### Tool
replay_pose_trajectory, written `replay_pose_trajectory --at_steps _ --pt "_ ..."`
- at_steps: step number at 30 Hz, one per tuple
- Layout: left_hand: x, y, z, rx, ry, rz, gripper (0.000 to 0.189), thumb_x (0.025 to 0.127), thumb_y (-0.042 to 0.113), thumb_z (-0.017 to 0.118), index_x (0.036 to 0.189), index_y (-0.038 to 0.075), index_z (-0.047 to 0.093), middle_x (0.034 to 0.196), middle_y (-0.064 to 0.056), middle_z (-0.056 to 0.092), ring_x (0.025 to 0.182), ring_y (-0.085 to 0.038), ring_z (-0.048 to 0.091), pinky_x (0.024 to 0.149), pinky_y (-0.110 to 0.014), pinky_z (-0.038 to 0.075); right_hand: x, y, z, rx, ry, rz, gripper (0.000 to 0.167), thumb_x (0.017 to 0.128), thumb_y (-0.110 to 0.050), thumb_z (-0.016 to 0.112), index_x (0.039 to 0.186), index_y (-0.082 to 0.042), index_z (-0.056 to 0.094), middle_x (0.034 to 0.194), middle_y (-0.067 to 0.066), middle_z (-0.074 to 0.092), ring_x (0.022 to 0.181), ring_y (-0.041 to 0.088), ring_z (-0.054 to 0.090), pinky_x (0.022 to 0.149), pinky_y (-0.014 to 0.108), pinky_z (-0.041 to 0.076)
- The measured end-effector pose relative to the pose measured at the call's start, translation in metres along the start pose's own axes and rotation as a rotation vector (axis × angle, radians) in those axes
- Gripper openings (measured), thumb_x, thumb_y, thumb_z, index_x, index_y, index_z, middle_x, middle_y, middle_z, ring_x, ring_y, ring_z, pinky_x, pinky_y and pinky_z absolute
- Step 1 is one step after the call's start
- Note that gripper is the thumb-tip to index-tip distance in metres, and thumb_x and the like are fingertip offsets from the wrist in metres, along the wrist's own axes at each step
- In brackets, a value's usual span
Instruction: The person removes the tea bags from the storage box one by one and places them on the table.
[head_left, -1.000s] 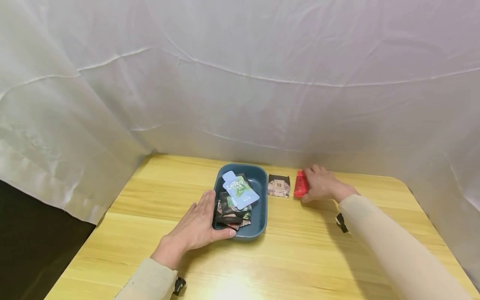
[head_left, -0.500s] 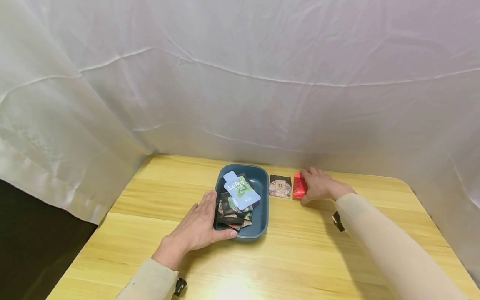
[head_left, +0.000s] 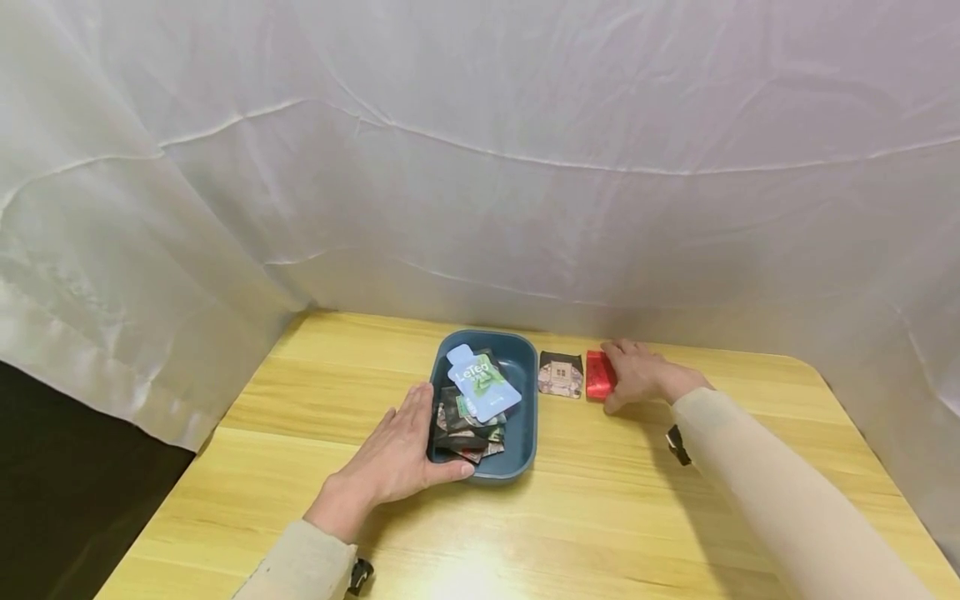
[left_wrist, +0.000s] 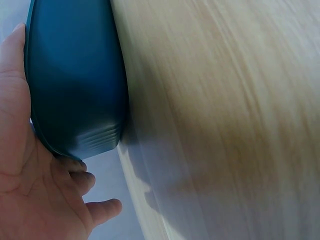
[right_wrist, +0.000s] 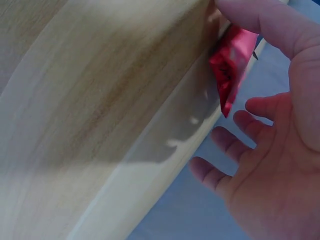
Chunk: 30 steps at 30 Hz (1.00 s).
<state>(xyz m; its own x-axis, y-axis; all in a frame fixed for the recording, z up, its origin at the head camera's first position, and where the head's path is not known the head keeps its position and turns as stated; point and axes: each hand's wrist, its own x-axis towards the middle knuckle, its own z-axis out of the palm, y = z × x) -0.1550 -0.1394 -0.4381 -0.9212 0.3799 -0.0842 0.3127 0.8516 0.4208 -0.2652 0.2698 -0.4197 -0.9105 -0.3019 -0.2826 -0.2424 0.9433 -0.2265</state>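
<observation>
My left hand [head_left: 393, 450] lies along the left side of a dark blue plastic bin [head_left: 522, 433], fingers straight, thumb at its near corner. In the left wrist view the thumb runs along the bin's rim. Inside lie a light-blue bottle-shaped sachet [head_left: 487, 390] printed "LeTeo" and several dark patterned packets [head_left: 459, 432]. Right of the bin a black and pinkish packet [head_left: 560, 377] with a house-like print lies flat. Beside it is a shiny red packet [head_left: 598, 377]; my right hand [head_left: 637, 373] touches its right side. The right wrist view shows loosely spread fingers and the thumb beside the packet [right_wrist: 232, 65].
The wooden table [head_left: 570, 517] has its back edge just behind the bin and packets. A pale cloth [head_left: 480, 208] hangs behind and at both sides. A dark area [head_left: 67, 492] lies beyond the left table edge.
The red packet has turned from slanted to squarer and shifted slightly left toward the patterned packet, with my right hand beside it. My left hand stays at the bin.
</observation>
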Motion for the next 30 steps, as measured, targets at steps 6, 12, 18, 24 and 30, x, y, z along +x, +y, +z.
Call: replay_pose_trajectory --at_steps 6,12,18,24,30 --pt "0.001 0.000 0.000 0.001 -0.008 0.001 0.139 0.078 0.093 0.058 0.169 0.003 0.003 0.177 -0.014 0.005 0.165 -0.029 0.007 0.132 -0.057 0.017 -0.004 -0.003 -0.005 -0.011 0.051 -0.034 0.121 0.075 -0.040 0.091 0.162 0.010 0.023 0.165 0.038 0.025 0.150 0.062 0.024 0.121 0.075 0.024" --pt "0.003 -0.001 0.002 -0.004 -0.005 -0.001 0.138 0.079 0.091 0.061 0.169 0.003 0.004 0.178 -0.014 0.005 0.165 -0.029 0.008 0.132 -0.057 0.017 -0.006 -0.023 -0.019 -0.034 0.155 -0.078 0.106 0.088 -0.038 0.082 0.160 0.013 0.025 0.165 0.038 0.025 0.152 0.060 0.025 0.124 0.071 0.023" --pt "0.003 -0.002 0.001 -0.014 0.003 -0.002 0.135 0.082 0.085 0.066 0.169 0.002 0.004 0.177 -0.015 0.007 0.165 -0.030 0.008 0.132 -0.058 0.018 -0.007 -0.069 -0.020 -0.012 0.268 -0.161 0.093 0.094 -0.033 0.075 0.162 0.008 0.027 0.167 0.032 0.029 0.155 0.052 0.027 0.127 0.064 0.024" --pt "0.002 -0.006 0.001 -0.019 0.012 0.005 0.133 0.083 0.082 0.067 0.169 0.000 0.006 0.177 -0.017 0.008 0.165 -0.032 0.009 0.131 -0.059 0.019 -0.004 -0.128 -0.001 -0.023 0.287 -0.284 0.086 0.095 -0.034 0.077 0.161 0.002 0.037 0.166 0.024 0.038 0.154 0.045 0.036 0.126 0.059 0.031" --pt "0.001 -0.008 0.000 0.026 0.019 0.010 0.135 0.082 0.086 0.063 0.168 -0.001 0.006 0.177 -0.019 0.008 0.165 -0.033 0.008 0.130 -0.061 0.018 -0.001 -0.168 0.030 -0.132 0.224 -0.389 0.085 0.097 -0.040 0.074 0.160 0.006 0.038 0.166 0.024 0.039 0.154 0.041 0.039 0.128 0.053 0.031"
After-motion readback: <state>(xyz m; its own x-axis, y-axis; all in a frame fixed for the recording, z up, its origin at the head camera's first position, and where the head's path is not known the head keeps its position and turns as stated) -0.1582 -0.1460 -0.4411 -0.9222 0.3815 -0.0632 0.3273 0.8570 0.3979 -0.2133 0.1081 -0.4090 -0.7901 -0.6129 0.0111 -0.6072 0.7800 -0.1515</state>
